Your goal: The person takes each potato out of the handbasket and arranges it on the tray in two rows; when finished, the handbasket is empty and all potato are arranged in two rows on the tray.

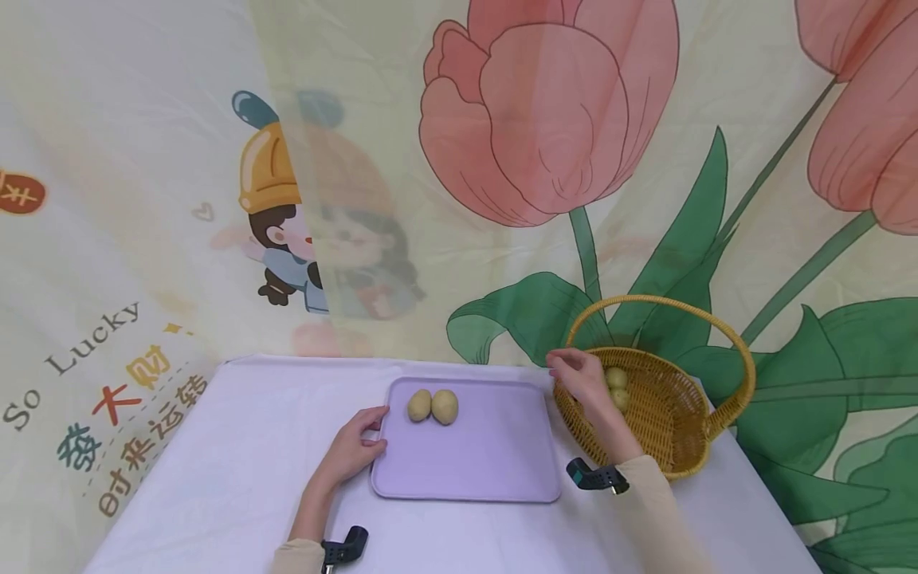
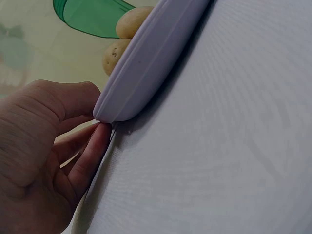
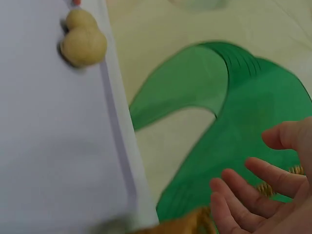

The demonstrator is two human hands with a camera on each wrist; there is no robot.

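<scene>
My left hand [image 1: 356, 446] is at the left edge of a lilac tray [image 1: 495, 478], gripping its rim with curved fingers and thumb; in the left wrist view the fingertips meet the tray's outer side. Two potatoes, a smaller one [image 1: 419, 406] and a larger one [image 1: 445, 406], lie side by side near the tray's back left. Over the left rim of a wicker basket [image 1: 656, 414] hovers my right hand [image 1: 584, 379], its fingers loosely bent with nothing in them in the right wrist view. More potatoes [image 1: 617, 387] sit inside the basket, partly hidden by that hand.
The basket's tall arched handle [image 1: 663, 300] rises beside my right hand. A white cloth [image 1: 237, 446] covers the table. Behind it hangs a printed backdrop [image 1: 552, 119] with large tulips. Each wrist wears a black band [image 1: 597, 475].
</scene>
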